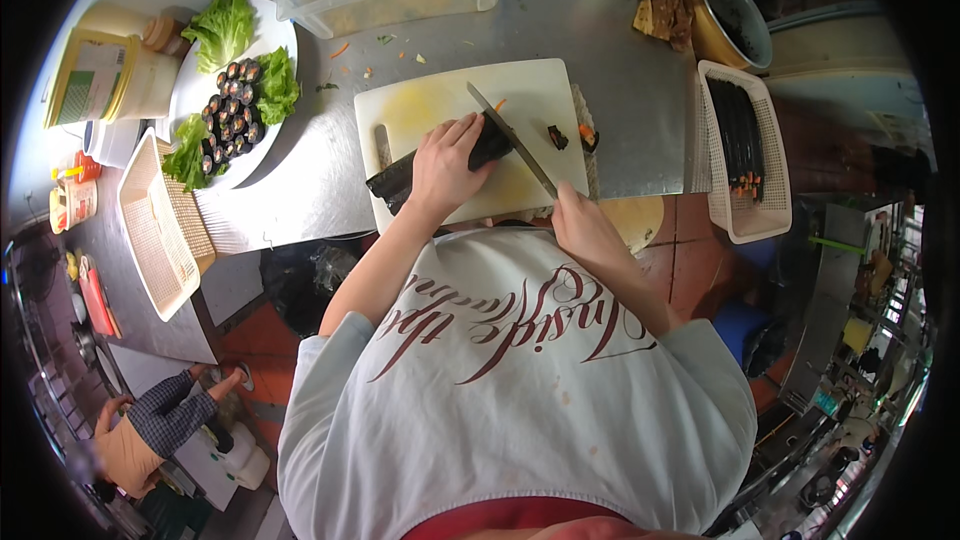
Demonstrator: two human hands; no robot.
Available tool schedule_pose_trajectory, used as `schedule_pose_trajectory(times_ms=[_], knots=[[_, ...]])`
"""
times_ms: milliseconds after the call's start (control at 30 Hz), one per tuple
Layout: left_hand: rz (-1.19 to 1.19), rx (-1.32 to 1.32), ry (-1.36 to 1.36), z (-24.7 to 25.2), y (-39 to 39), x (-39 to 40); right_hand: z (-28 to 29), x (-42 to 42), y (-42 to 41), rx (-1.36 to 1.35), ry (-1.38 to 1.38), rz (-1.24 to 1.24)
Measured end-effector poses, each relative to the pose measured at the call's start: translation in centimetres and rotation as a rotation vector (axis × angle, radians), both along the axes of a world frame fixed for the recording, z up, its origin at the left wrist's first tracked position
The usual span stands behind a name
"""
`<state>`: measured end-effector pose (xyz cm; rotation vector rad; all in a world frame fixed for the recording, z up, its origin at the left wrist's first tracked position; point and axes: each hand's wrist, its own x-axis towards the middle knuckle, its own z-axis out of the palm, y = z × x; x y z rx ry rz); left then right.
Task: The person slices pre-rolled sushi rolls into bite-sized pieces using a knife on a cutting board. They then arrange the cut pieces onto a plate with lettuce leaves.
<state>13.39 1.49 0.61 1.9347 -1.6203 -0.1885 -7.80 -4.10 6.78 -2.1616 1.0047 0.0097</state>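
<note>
My left hand [448,165] presses flat over dark seaweed rolls [397,174] that lie slantwise on a white cutting board [465,96]. In my right hand [589,225] is the handle of a long knife [525,155]. Its blade crosses the right end of the rolls, close to my left fingertips; whether the edge has entered them I cannot tell. A strip of orange filling [500,104] shows beside the blade. One dark end piece [557,137] lies on the board's right side, and another with orange filling [588,138] sits at its right edge.
A white plate [264,26] holds sliced rolls [234,106] and lettuce [225,34] at left. Behind the board stands a plastic tub of shredded vegetables [405,4]. An uncut-roll basket [776,187] is at right, another basket [150,236] at left. A person [139,435] is at lower left.
</note>
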Motion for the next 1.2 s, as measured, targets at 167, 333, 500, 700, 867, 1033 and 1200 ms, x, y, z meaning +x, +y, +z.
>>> schedule_pose_trajectory(times_ms=[167,333,500,700,867,1033,1200], knots=[[0.007,-0.007,0.011,0.3,0.0,-0.3,-1.9,1.4,-1.3,-0.045,-0.058,0.055],[0.017,0.005,0.002,0.0,0.0,-0.2,-0.2,-0.6,-0.5,0.05,0.027,0.058],[0.018,-0.011,0.012,0.1,-0.3,-0.3,-4.4,5.1,-2.7,-0.035,0.009,0.068],[0.052,0.039,-0.012,0.1,0.2,-0.1,-3.0,-2.0,-1.9,0.095,0.034,0.047],[0.006,0.163,0.026,1.7,-0.8,0.3,-3.5,-4.7,-3.5,0.123,-0.145,-0.032],[-0.059,0.15,0.0,1.9,-4.1,0.4,-1.2,-6.8,-5.5,0.377,-0.304,-0.221],[-0.162,0.269,-0.032,0.9,-9.0,-0.5,-1.8,-10.6,-7.6,0.052,-0.099,-0.352]])
